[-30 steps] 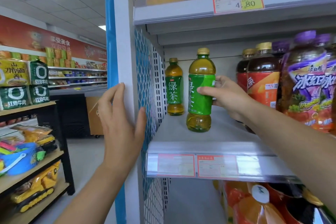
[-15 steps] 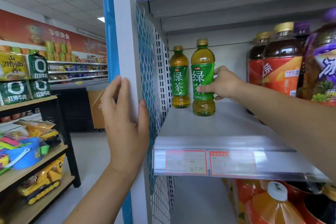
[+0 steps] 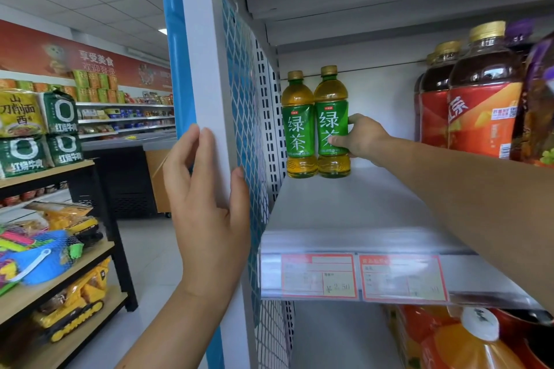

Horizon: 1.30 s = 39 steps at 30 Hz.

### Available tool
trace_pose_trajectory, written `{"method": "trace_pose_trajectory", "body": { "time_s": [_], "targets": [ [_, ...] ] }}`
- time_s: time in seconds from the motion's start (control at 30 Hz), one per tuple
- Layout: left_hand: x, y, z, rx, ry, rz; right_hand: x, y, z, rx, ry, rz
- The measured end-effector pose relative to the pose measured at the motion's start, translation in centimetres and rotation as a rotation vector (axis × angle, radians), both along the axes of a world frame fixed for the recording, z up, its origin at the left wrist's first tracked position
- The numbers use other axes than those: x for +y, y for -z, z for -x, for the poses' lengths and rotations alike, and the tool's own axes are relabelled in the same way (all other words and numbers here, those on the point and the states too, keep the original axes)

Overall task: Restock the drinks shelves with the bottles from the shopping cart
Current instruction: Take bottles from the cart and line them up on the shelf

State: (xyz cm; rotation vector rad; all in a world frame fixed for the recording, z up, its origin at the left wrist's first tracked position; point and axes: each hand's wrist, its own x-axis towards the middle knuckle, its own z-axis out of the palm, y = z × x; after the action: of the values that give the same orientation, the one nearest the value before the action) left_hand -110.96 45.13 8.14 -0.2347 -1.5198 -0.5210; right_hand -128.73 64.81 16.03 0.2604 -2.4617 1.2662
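Green tea bottle (image 3: 332,123) pinched by outstretched right hand (image 3: 361,139); left hand (image 3: 207,207) fingers spread on shelf post (image 3: 204,69).

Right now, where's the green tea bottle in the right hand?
Head view: held green tea bottle stands at the shelf back-left, directly right of a matching bottle.

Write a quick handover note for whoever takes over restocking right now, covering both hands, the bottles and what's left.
Left hand: flat against the shelf upright, holding nothing.
Right hand: gripping the right green tea bottle, which stands upright at the back of the shelf.
Left green tea bottle stands right beside it, against the side panel.
Done: two green teas at the back.
Left: release the bottle, then fill the bare shelf in front. The cart is out of view.
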Motion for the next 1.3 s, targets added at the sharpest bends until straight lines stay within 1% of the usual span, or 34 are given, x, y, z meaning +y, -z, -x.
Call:
{"method": "trace_pose_trajectory", "body": {
  "time_s": [0.13,0.2,0.27,0.3,0.33,0.4,0.43,0.53,0.6,0.63,0.7,0.73,0.8,0.9,0.97,1.03,1.1,1.2,1.23,1.3],
  "targets": [
    [-0.1,0.0,-0.1,-0.019,0.006,-0.007,-0.2,0.1,-0.1,-0.026,0.014,-0.057],
    [0.0,-0.1,-0.2,-0.028,0.016,-0.007,0.0,0.3,-0.6,-0.096,-0.001,-0.109],
    [0.0,-0.1,-0.3,-0.028,0.015,-0.003,0.2,0.5,-1.6,-0.204,-0.046,-0.113],
    [0.0,-0.1,-0.3,-0.025,0.015,-0.005,0.4,0.4,-2.4,-0.227,-0.061,-0.139],
    [0.1,-0.1,-0.4,-0.024,0.020,-0.006,0.7,0.2,-3.3,-0.203,-0.059,-0.181],
    [0.2,-0.2,-0.6,-0.034,0.029,-0.005,1.4,-0.6,-5.9,-0.037,-0.039,-0.254],
    [0.3,-0.2,-0.8,-0.040,0.022,0.000,1.8,-0.9,-7.5,0.069,-0.051,-0.239],
    [1.0,1.5,-2.5,-0.039,-0.025,0.072,3.8,0.0,-13.2,0.370,-0.085,-0.081],
    [2.1,4.0,-4.7,-0.079,0.050,0.159,5.7,2.2,-17.8,0.511,-0.136,-0.047],
    [2.8,5.6,-5.9,-0.128,0.116,0.206,6.6,3.7,-20.2,0.533,-0.176,-0.060],
    [3.9,9.2,-8.5,-0.292,0.259,0.266,8.2,7.5,-24.2,0.466,-0.260,-0.071],
    [4.3,11.1,-9.7,-0.401,0.321,0.273,8.9,9.7,-25.6,0.390,-0.297,-0.080],
    [5.0,15.0,-11.6,-0.662,0.443,0.270,9.9,14.3,-27.6,0.177,-0.341,-0.154],
    [5.6,19.4,-13.9,-1.102,0.671,0.185,10.9,20.5,-29.2,-0.081,-0.396,-0.407],
    [5.8,20.9,-15.2,-1.309,0.823,0.099,11.3,23.1,-30.0,-0.188,-0.423,-0.567],
    [6.2,21.3,-16.5,-1.442,0.979,0.030,11.5,24.4,-30.9,-0.271,-0.444,-0.612],
    [6.6,21.0,-17.2,-1.533,1.049,-0.001,11.4,24.8,-31.4,-0.306,-0.443,-0.625],
    [6.9,20.4,-17.7,-1.595,0.977,0.034,11.6,24.6,-31.2,-0.389,-0.380,-0.706],
    [7.0,20.3,-17.9,-1.605,0.955,0.040,11.7,24.6,-31.1,-0.447,-0.374,-0.716],
    [7.1,20.3,-18.3,-1.610,0.944,-0.006,11.7,24.5,-31.0,-0.554,-0.379,-0.694]
  ]
}}
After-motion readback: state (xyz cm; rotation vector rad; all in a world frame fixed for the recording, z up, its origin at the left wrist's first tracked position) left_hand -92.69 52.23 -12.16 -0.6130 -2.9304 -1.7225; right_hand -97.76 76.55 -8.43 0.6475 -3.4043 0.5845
